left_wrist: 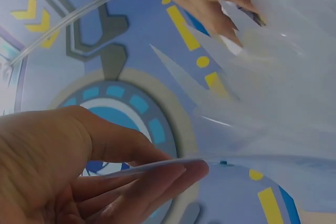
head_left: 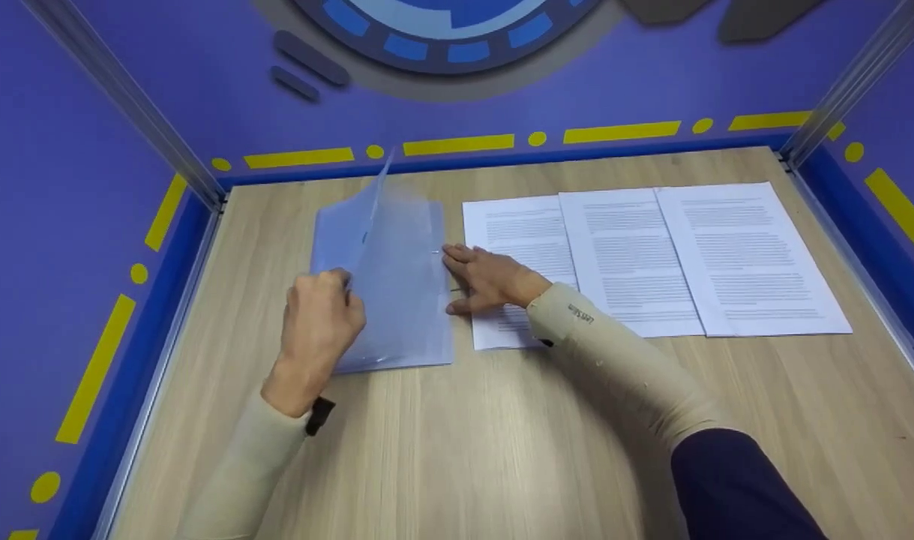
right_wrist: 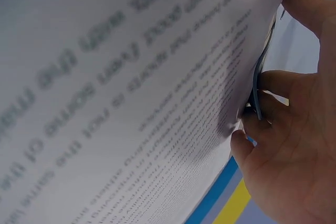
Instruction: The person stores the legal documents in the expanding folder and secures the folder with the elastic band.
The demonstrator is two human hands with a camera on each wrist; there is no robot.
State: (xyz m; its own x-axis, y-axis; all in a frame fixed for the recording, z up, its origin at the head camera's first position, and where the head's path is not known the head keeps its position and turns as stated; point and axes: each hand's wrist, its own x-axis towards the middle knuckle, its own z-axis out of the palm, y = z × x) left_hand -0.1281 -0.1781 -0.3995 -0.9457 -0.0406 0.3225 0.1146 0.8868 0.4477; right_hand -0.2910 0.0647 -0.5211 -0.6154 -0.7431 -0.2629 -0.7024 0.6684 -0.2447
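The plastic sheet [head_left: 344, 232] our left hand [head_left: 319, 319] pinches may flop if we slip; our right hand [head_left: 490, 281] lies fingers outstretched.

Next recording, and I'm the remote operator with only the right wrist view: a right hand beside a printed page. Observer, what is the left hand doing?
Observer: The left hand pinches part of a translucent folder between thumb and fingers; the left wrist view shows that grip closely.
Operator: Does the whole folder lie flat?
Observer: No. In the head view, one leaf stands raised, its top corner pointing up.
Operator: My view shows just one page. Are there others?
Observer: Yes, three printed pages show in a row to the folder's right, overlapping at their edges.
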